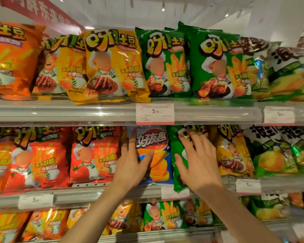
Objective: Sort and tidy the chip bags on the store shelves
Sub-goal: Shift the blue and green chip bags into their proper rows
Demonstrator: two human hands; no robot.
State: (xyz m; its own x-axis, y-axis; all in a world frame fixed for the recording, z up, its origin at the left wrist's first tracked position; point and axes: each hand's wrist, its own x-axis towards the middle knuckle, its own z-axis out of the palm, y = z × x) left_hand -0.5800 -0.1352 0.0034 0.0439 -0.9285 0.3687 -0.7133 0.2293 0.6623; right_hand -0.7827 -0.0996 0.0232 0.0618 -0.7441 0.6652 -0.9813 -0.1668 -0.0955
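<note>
On the middle shelf a blue chip bag (159,155) stands between red bags (93,153) and a green bag (178,155). My left hand (132,163) grips the blue bag's left edge, thumb across its front and fingers behind it. My right hand (198,163) lies flat on the green bag, fingers spread, covering most of its front. A yellow bag (233,153) stands right of the green one. The upper shelf holds orange (12,58), yellow (112,65) and green (212,65) bags upright in a row.
Price tags (155,113) hang on the shelf rails (60,111). White and green bags (277,151) fill the right end of both shelves. The bottom shelf holds more orange, yellow and green bags (158,216). A red sign (40,9) hangs above at the left.
</note>
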